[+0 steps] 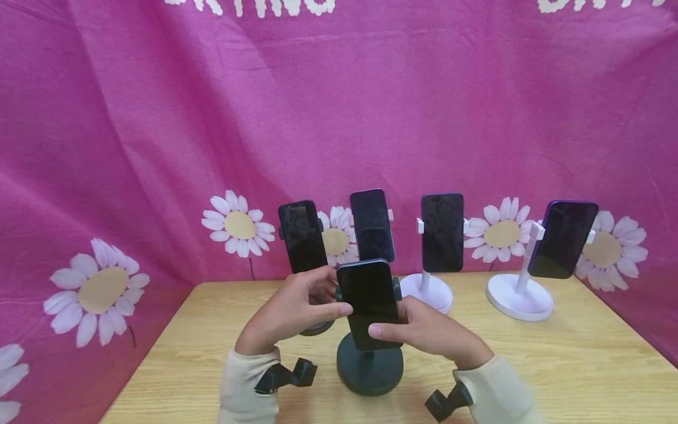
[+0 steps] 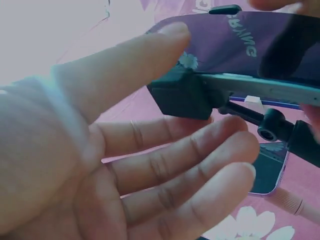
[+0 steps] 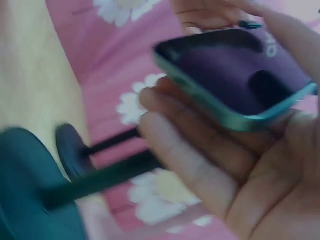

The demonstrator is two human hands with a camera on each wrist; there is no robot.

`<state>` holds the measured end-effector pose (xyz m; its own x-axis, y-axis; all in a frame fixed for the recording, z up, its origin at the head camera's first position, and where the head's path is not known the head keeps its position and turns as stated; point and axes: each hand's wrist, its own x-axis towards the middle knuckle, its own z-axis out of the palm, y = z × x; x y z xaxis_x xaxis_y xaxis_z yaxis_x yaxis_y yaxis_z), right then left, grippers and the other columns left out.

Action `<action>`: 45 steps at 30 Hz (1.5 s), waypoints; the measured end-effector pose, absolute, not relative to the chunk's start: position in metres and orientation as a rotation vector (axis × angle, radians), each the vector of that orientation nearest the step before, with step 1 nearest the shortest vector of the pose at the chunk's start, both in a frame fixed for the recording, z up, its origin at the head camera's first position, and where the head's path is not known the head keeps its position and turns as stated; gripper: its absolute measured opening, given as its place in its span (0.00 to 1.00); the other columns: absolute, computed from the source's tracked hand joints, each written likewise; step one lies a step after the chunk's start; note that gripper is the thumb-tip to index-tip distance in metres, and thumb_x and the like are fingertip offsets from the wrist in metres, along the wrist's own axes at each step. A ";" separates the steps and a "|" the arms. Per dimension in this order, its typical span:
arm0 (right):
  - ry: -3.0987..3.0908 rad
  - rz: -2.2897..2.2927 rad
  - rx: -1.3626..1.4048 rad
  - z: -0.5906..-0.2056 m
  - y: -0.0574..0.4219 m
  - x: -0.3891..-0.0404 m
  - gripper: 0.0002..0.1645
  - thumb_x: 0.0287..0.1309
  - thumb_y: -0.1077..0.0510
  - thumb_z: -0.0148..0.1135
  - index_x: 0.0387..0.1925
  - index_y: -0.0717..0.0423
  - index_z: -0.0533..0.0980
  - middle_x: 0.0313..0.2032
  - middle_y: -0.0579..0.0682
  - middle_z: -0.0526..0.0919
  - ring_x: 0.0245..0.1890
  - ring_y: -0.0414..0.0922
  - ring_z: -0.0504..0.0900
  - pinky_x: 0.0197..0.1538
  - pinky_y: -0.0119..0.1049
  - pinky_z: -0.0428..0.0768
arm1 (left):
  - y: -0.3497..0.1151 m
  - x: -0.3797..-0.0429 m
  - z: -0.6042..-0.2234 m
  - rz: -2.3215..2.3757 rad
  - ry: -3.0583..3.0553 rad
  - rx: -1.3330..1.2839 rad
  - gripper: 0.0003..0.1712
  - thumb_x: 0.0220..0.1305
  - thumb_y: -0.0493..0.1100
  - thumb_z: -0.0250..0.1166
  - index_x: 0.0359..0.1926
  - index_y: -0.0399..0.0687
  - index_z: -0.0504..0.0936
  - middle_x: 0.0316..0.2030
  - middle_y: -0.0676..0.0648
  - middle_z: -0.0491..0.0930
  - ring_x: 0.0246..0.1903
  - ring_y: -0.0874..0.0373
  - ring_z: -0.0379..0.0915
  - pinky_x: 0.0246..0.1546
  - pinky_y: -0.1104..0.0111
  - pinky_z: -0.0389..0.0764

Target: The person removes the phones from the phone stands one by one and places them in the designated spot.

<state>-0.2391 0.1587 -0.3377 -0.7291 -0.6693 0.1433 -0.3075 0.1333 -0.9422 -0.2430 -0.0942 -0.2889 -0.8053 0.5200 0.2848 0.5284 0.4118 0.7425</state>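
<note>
A dark smartphone (image 1: 369, 300) sits in the clamp of a dark green phone stand (image 1: 369, 377), its screen tilted up. My left hand (image 1: 291, 309) holds the phone's left side, thumb on the screen edge and fingers behind near the clamp block (image 2: 182, 95). From the lower right, my right hand (image 1: 436, 333) grips the phone, with its thumb across the front of the screen. In the right wrist view, that hand's fingers (image 3: 195, 150) lie behind the phone, partly hidden by it. The stand's upper pole is mostly hidden behind the phone.
Behind stand more phones in holders: one phone (image 1: 303, 235) in a black stand, one (image 1: 372, 227) with pink clamp arms, and two phones (image 1: 442, 232) in white stands. White round bases (image 1: 519, 297) rest on the wooden table (image 1: 577, 365). A pink flowered cloth (image 1: 339, 118) hangs around the table.
</note>
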 end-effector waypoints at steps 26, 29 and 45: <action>1.471 -2.138 -0.980 -0.355 0.116 -0.238 0.17 0.72 0.58 0.43 0.56 0.62 0.67 0.40 0.58 0.80 0.36 0.48 0.82 0.40 0.45 0.83 | -0.101 -0.259 -0.301 -1.237 -2.411 -1.176 0.08 0.58 0.47 0.71 0.28 0.55 0.79 0.23 0.57 0.75 0.26 0.60 0.73 0.28 0.65 0.80; 1.443 -2.158 -1.021 -0.357 0.113 -0.238 0.17 0.73 0.59 0.41 0.57 0.61 0.66 0.39 0.58 0.80 0.35 0.48 0.82 0.39 0.45 0.83 | -0.102 -0.261 -0.304 -1.260 -2.350 -1.219 0.10 0.58 0.44 0.70 0.26 0.52 0.77 0.21 0.55 0.72 0.22 0.60 0.70 0.23 0.66 0.76; 1.264 -2.197 -1.045 -0.357 0.114 -0.239 0.18 0.73 0.61 0.37 0.62 0.59 0.58 0.42 0.59 0.79 0.35 0.48 0.82 0.39 0.44 0.84 | -0.103 -0.244 -0.285 -1.374 -2.285 -1.246 0.08 0.52 0.34 0.65 0.21 0.44 0.74 0.19 0.51 0.70 0.22 0.59 0.69 0.23 0.65 0.76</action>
